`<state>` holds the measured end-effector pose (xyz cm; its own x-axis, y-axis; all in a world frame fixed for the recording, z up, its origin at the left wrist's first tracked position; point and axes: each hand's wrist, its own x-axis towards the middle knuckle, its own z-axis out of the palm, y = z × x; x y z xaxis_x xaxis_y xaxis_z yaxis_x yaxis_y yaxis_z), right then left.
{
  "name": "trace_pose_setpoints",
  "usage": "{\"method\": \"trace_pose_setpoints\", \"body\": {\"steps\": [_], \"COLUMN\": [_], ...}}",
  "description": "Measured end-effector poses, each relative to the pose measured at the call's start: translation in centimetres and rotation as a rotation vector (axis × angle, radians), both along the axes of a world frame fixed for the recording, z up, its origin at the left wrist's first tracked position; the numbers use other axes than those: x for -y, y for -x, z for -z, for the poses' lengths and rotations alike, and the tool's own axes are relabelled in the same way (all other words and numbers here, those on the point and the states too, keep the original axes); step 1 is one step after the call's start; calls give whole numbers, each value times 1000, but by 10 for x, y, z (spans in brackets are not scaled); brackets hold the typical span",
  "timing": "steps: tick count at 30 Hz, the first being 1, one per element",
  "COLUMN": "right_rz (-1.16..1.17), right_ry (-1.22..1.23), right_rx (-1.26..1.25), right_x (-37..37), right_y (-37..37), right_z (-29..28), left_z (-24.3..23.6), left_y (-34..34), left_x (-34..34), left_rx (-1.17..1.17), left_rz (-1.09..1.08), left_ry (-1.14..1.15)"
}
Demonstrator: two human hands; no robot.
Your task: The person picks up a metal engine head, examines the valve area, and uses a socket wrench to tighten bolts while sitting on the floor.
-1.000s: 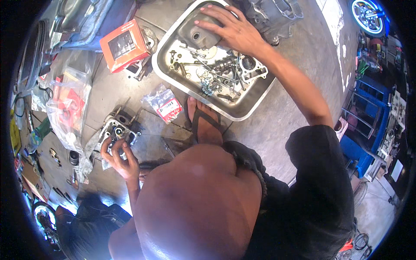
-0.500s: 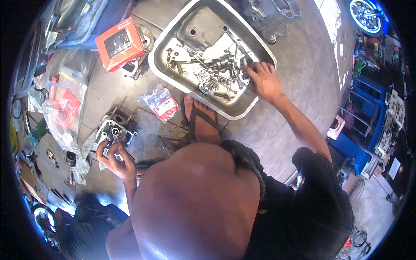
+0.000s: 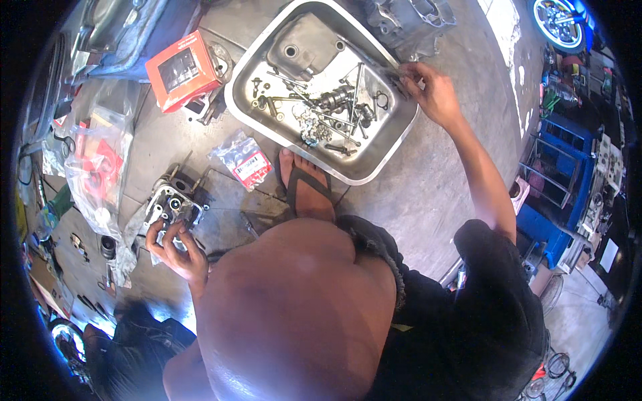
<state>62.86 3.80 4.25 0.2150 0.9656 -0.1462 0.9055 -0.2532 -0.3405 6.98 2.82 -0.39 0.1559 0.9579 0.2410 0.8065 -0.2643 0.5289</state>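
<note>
My left hand (image 3: 179, 255) has its fingers curled against the near side of a metal engine cylinder head (image 3: 172, 202) on the floor. At the right rim of a metal tray (image 3: 386, 158), my right hand (image 3: 433, 95) pinches a dark, slender part (image 3: 396, 73) whose kind I cannot make out. Inside the tray lie a grey engine cover (image 3: 304, 50), a camshaft-like part (image 3: 334, 99), long bolts (image 3: 359, 87) and a heap of small shiny metal pieces (image 3: 311, 125).
Beyond the cylinder head stands a red box (image 3: 180, 70). A small plastic bag with a red label (image 3: 249, 164) lies near my sandalled foot (image 3: 311, 187). Larger plastic bags (image 3: 100, 157) are at left, an engine casing (image 3: 408, 23) behind the tray. My bent knee (image 3: 287, 287) fills the lower middle.
My right hand has risen from inside the tray to its right rim, bringing the dark part with it. My left hand stays at the cylinder head.
</note>
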Motion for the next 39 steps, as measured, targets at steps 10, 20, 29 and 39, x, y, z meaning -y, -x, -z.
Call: {"method": "trace_pose_setpoints", "body": {"steps": [10, 20, 29, 39], "right_rz": [-127, -363, -311, -382], "right_ry": [41, 164, 118, -11], "right_rx": [71, 147, 97, 75], "right_x": [22, 64, 69, 54], "right_y": [28, 104, 102, 143], "right_z": [11, 57, 69, 93], "left_z": [-1, 1, 1, 3], "left_y": [3, 1, 0, 3], "left_x": [-1, 2, 5, 6], "left_rx": [-17, -8, 16, 48], "left_rz": [33, 36, 18, 10], "left_ry": [-3, 33, 47, 48]}}
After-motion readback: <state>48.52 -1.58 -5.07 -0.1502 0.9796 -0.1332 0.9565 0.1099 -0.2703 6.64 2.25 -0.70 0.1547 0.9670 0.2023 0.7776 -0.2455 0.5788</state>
